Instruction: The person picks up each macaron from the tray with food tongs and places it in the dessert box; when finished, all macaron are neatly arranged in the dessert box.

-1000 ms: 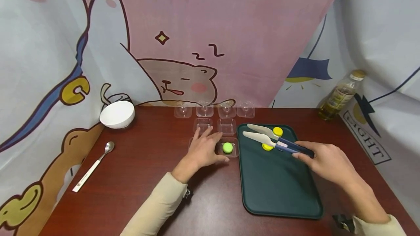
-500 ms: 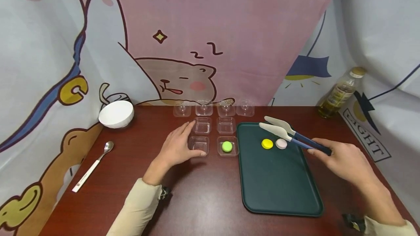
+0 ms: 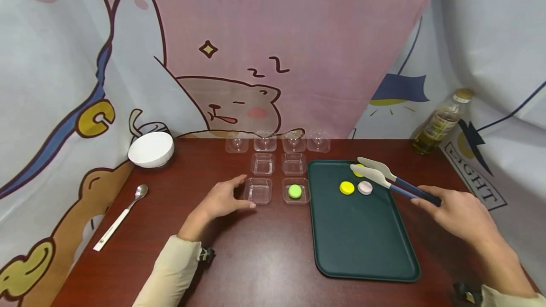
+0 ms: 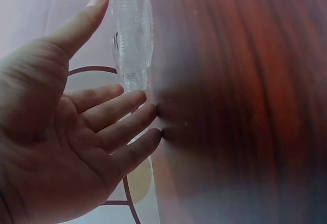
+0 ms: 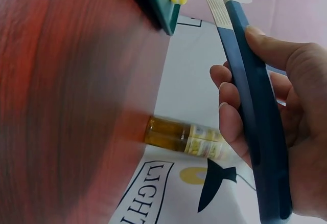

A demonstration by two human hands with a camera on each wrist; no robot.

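Note:
My right hand (image 3: pixel 462 213) grips tongs (image 3: pixel 404 187) with blue handles and cream tips, spread apart above the back right of a dark green tray (image 3: pixel 362 240). Below and beside the tips lie a yellow macaron (image 3: pixel 347 187), a pale pink one and a second yellow one, partly covered by the tongs. My left hand (image 3: pixel 218 200), fingers relaxed and thumb apart, is at the left side of a clear plastic box (image 3: pixel 258 191); whether it touches the box I cannot tell. A green macaron (image 3: pixel 295 191) sits in the box to the right. Two more clear boxes (image 3: pixel 263 164) stand behind.
Several clear domed lids (image 3: pixel 265 141) line the table's back edge. A white bowl (image 3: pixel 151 149) and a spoon (image 3: pixel 121 217) are at the left. An oil bottle (image 3: pixel 441 122) stands at the back right, beyond the tray, near the cloth wall.
My left hand has drawn back leftward from over the boxes, uncovering the front left one. The tongs have shifted right in my right hand, leaving the front yellow and pink macarons in plain view.

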